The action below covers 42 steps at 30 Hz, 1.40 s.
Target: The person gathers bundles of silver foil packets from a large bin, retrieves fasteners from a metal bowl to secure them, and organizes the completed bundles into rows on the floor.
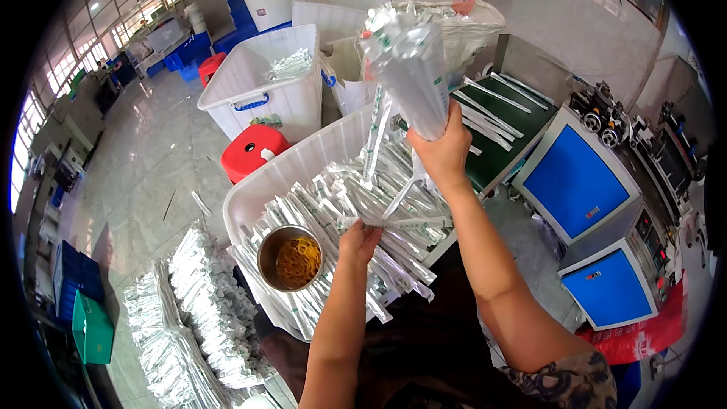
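Note:
My right hand [443, 145] is raised and wrapped round the lower end of a thick bundle of long, slim wrapped packets [411, 76], silvery white with green print. A few packets hang loose beneath the bundle. Lower down, my left hand [359, 242] pinches the end of a single slim packet [413, 223] that lies across the pile. Many more such packets fill the white plastic tub [236, 212] in front of me, pointing in various directions. On the pile, left of my left hand, stands a metal cup [263, 259] holding yellow rubber bands [299, 261].
Right of the tub, a green conveyor belt [485, 167] carries several packets, beside a machine with blue panels [579, 182]. Behind the tub are a red stool [254, 150] and white bins [265, 106]. Stacked packet bundles [204, 303] lie on the floor at left.

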Tool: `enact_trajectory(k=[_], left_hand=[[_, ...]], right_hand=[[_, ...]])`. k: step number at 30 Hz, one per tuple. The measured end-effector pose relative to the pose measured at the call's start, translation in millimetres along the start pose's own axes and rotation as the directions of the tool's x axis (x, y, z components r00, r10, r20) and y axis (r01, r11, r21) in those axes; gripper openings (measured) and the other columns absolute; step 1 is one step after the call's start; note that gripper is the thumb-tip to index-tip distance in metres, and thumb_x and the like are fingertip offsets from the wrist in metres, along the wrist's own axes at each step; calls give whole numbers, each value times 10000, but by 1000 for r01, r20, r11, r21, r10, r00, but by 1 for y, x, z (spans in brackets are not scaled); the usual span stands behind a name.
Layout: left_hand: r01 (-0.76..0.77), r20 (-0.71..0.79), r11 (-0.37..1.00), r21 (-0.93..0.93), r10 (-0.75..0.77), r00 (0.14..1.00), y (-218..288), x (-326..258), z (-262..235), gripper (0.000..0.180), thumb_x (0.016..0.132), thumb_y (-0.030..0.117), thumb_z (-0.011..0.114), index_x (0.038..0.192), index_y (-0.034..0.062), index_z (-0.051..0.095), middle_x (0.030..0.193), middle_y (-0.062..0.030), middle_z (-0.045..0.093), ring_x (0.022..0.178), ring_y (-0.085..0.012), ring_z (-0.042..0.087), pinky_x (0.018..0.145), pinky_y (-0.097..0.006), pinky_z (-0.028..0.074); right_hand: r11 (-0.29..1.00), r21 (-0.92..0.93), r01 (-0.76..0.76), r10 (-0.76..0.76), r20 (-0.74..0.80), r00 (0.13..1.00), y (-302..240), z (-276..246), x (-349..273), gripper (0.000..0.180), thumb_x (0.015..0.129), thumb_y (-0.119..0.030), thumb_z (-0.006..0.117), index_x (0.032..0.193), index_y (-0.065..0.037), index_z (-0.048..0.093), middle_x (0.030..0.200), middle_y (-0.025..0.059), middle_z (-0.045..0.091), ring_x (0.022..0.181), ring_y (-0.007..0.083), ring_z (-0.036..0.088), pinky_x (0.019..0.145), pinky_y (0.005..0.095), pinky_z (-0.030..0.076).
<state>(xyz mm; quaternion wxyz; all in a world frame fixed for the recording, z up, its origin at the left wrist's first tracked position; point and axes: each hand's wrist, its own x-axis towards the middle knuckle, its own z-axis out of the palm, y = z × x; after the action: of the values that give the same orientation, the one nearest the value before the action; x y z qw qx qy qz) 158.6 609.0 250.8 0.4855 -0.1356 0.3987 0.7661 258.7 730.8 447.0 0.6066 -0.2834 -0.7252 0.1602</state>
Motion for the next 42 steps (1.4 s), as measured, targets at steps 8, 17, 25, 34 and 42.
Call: enact_trajectory(k=[8,17,25,34,42], left_hand=[[-266,11,957,119,267,964,-2,2,-13,165,874,109,499,908,-35,426,876,-127,548,782,-223,576,766,-321,510],[-670,573,652,354,415,707,19,-95,33,1180,623,421,755,1363,41,-81,1406,-230,95,1314,-310,120,1046,-419,158],[-987,765,139,79,627,149,66,-147,89,1018,719,532,620,1377,46,16,1396,-211,143,1308,-296,141,1054,-394,127],[-558,587,804,204,355,727,58,-191,87,675,608,148,671,1199,-46,408,1141,-194,523,1049,-272,512,916,-356,403],[-243,753,922,301,-73,654,28,-185,25,830,590,295,726,1242,-60,355,1207,-230,456,1103,-301,472,923,-383,398]], right_hand=[[862,506,8,45,-92,995,-52,3,48,510,585,-95,705,1020,6,458,888,130,593,812,210,589,739,310,448],[697,680,-226,235,80,969,-75,-8,39,515,597,-54,700,1044,19,456,923,103,580,831,169,565,753,292,443],[803,545,-240,124,240,963,-56,-27,-37,523,612,-91,718,1059,-2,462,972,87,571,870,164,560,755,293,447],[870,306,-386,-76,858,508,-72,-69,-63,628,645,-138,681,1187,14,402,1100,167,516,1002,244,516,838,331,402],[237,18,-971,-33,999,11,-53,-109,-142,639,679,-177,716,1205,3,401,1017,114,544,915,192,543,754,303,470]])
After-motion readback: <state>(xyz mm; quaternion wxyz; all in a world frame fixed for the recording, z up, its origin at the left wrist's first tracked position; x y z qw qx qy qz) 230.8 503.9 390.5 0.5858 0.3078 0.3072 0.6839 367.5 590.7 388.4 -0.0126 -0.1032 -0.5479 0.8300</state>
